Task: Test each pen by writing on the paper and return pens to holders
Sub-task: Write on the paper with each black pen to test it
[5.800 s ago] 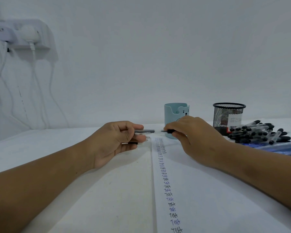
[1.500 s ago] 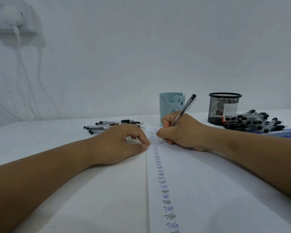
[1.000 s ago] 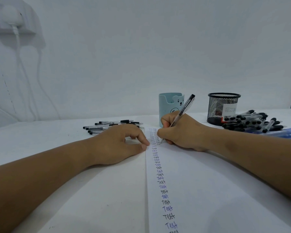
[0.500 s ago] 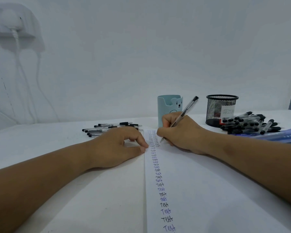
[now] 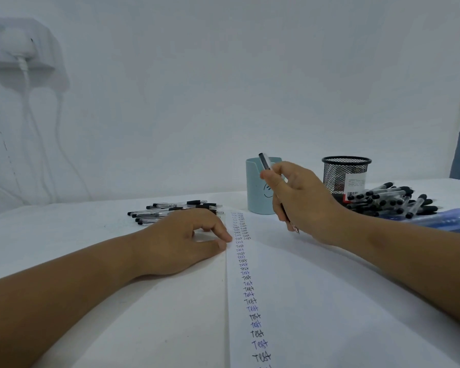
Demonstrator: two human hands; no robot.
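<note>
1. Now the paper [image 5: 316, 301] lies flat along the white table [image 5: 91, 314], its column of "Test" words running up the left margin; a second short column has started near the top.
2. Right hand [image 5: 300, 205] has lifted off the sheet since half a second ago. It grips the clear black-capped pen [image 5: 265, 162] between curled fingers, tip just above the paper, cap end swung back toward the blue bear cup [image 5: 258, 192].
3. Left hand [image 5: 181, 240] is unchanged: loosely curled, holding nothing, fingertips resting at the paper's left edge.
4. Reading: this pen's test word looks finished; return to a holder is likely next.
5. Mesh holder [image 5: 345, 173] stands behind the right hand, with a pile of pens [image 5: 391, 200] beside it.
6. Small row of pens [image 5: 170, 209] lies beyond the left hand.
</note>
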